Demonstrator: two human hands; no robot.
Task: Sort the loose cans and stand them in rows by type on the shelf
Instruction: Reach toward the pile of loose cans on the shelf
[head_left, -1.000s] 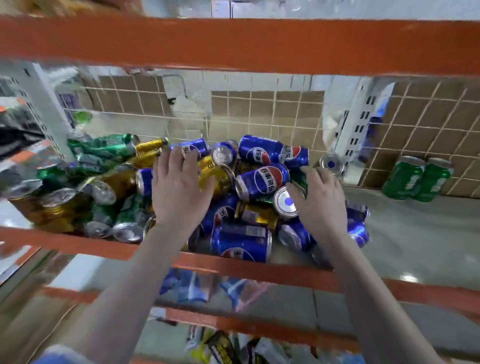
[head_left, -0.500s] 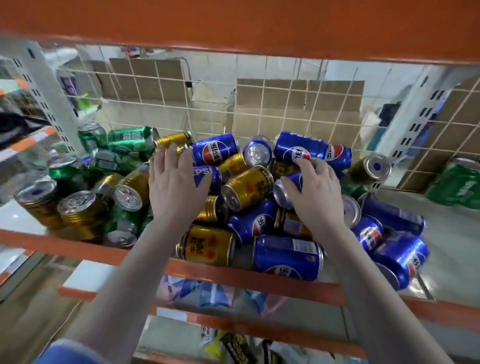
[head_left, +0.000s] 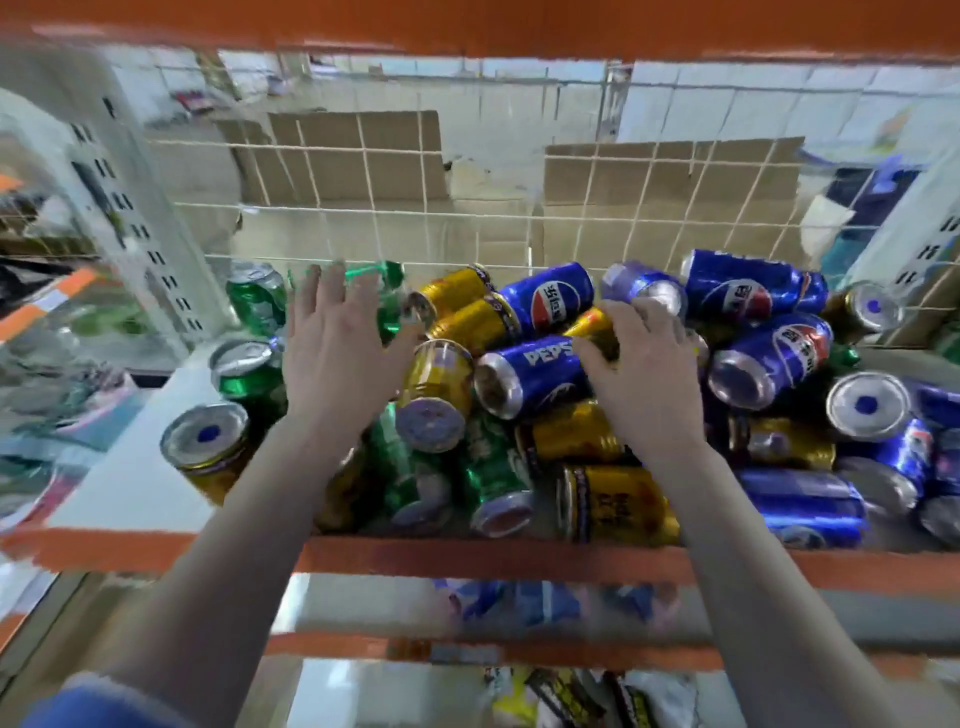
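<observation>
Cans (head_left: 524, 384), green, gold and blue, lie jumbled in a heap on the shelf (head_left: 130, 467) against its wire back. At left, the left hand (head_left: 340, 358) hovers spread flat over green cans (head_left: 254, 374), holding nothing. At right, the right hand (head_left: 641, 374) curls its fingers on a gold can (head_left: 597, 330) atop the pile.

The left hand (head_left: 337, 358) has slid leftward off the gold cans and now hovers, fingers spread, over the green cans (head_left: 374, 296) (blurred there). The right hand (head_left: 644, 374) has moved onto a gold can (head_left: 597, 330) beside the blue Pepsi can (head_left: 535, 379), fingers curling over it.
</observation>
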